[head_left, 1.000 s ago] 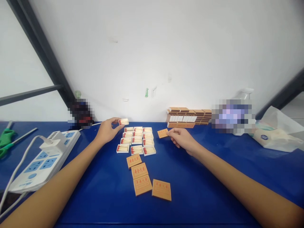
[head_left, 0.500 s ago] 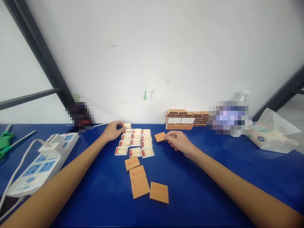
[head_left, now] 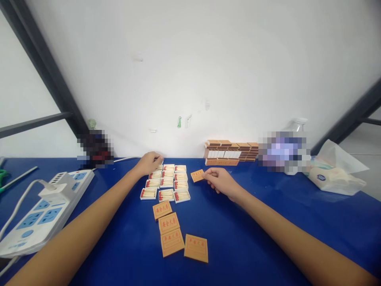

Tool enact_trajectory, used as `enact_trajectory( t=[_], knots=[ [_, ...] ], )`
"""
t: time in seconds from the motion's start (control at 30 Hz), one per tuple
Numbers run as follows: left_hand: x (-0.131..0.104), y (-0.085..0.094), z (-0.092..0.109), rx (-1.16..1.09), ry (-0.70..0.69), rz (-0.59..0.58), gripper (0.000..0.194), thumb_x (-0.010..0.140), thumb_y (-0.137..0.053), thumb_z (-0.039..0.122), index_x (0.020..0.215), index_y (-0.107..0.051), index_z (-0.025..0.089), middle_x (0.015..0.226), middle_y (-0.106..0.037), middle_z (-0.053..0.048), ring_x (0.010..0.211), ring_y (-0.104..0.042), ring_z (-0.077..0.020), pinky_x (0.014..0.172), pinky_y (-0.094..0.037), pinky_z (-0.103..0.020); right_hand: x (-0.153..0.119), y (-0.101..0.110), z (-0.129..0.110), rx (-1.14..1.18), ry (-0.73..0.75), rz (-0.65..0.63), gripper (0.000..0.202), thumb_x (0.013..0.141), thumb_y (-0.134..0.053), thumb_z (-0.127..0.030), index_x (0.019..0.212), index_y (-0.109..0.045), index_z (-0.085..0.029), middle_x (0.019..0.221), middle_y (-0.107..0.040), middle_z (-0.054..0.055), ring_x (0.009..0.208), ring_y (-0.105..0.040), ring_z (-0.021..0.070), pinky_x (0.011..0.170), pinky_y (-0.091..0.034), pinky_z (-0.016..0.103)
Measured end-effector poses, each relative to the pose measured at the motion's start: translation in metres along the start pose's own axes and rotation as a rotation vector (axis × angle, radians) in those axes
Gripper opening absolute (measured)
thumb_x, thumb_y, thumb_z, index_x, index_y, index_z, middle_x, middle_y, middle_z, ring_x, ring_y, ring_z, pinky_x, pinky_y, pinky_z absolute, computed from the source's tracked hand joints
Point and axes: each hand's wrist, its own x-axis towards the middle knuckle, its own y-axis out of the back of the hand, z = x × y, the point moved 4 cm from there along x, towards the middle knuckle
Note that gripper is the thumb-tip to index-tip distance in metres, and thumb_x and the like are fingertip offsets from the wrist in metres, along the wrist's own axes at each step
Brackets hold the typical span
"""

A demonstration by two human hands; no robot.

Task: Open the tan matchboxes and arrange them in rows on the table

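White trays of red-headed matches [head_left: 166, 182] lie in rows at the centre of the blue table. At the back left of these rows, my left hand [head_left: 151, 162] has its fingers closed on a match tray [head_left: 160, 162], which they mostly cover. My right hand [head_left: 218, 178] pinches the right edge of an orange matchbox cover [head_left: 197, 175], just right of the trays. Nearer to me, several orange matchbox covers [head_left: 168, 223] lie with their red print facing up, one [head_left: 196, 248] off to the right.
Matchboxes are stacked [head_left: 230, 153] against the wall. A white power strip [head_left: 44, 218] with a plug and cable lies at the left, beside green-handled scissors [head_left: 3, 174]. A tissue pack [head_left: 333, 178] sits at the right.
The whole view has shifted slightly. My left hand now covers more of the back-left tray, which showed more before. My right hand still holds the orange cover.
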Motion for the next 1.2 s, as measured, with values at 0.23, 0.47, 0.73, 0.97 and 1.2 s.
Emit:
enact_trajectory(
  t=[0.23, 0.47, 0.73, 0.97, 1.2],
  knots=[
    [-0.016, 0.001, 0.014, 0.091, -0.055, 0.021, 0.043, 0.093, -0.046, 0.047, 0.063, -0.061, 0.022, 0.071, -0.064, -0.008, 0.076, -0.059, -0.0241, 0.075, -0.046, -0.037, 0.001, 0.001, 0.001, 0.005, 0.002, -0.001, 0.021, 0.083, -0.07, -0.034, 0.076, -0.06, -0.018, 0.063, -0.056, -0.003, 0.047, -0.047, 0.0074, 0.035, -0.034, 0.018],
    [-0.038, 0.007, 0.021, 0.114, -0.073, 0.016, 0.044, 0.097, -0.045, 0.048, 0.073, -0.07, 0.021, 0.08, -0.07, -0.009, 0.077, -0.063, -0.0246, 0.076, -0.047, -0.037, -0.003, -0.001, -0.002, -0.034, 0.008, -0.004, 0.019, 0.084, -0.069, -0.033, 0.076, -0.059, -0.018, 0.065, -0.058, -0.002, 0.048, -0.048, 0.0086, 0.036, -0.035, 0.019],
    [-0.042, 0.03, 0.045, 0.004, -0.078, 0.055, 0.04, 0.1, -0.049, 0.049, 0.097, -0.077, 0.021, 0.103, -0.078, -0.008, 0.095, -0.069, -0.025, 0.085, -0.052, -0.037, -0.004, 0.017, -0.016, -0.47, 0.298, 0.177, 0.02, 0.088, -0.067, -0.04, 0.087, -0.062, -0.02, 0.062, -0.057, -0.002, 0.058, -0.053, 0.0143, 0.056, -0.037, 0.027],
    [-0.074, 0.029, 0.091, 0.116, -0.364, 0.23, 0.029, 0.102, -0.054, 0.039, 0.094, -0.074, 0.019, 0.089, -0.076, -0.006, 0.085, -0.067, -0.0214, 0.082, -0.05, -0.037, -0.086, -0.03, -0.061, -0.552, 0.461, -0.615, 0.043, 0.075, -0.082, -0.056, 0.097, -0.067, -0.022, 0.087, -0.065, 0.001, 0.072, -0.057, 0.0153, 0.06, -0.04, 0.026],
    [-0.09, 0.025, 0.116, 0.158, -0.585, 0.287, 0.022, 0.101, -0.058, 0.035, 0.093, -0.071, 0.019, 0.075, -0.069, -0.004, 0.071, -0.061, -0.0187, 0.07, -0.048, -0.035, -0.101, -0.044, -0.06, -0.718, 0.559, -0.552, 0.034, 0.069, -0.083, -0.036, 0.089, -0.06, -0.021, 0.086, -0.064, -0.001, 0.07, -0.053, 0.0139, 0.062, -0.037, 0.027]
  ],
)
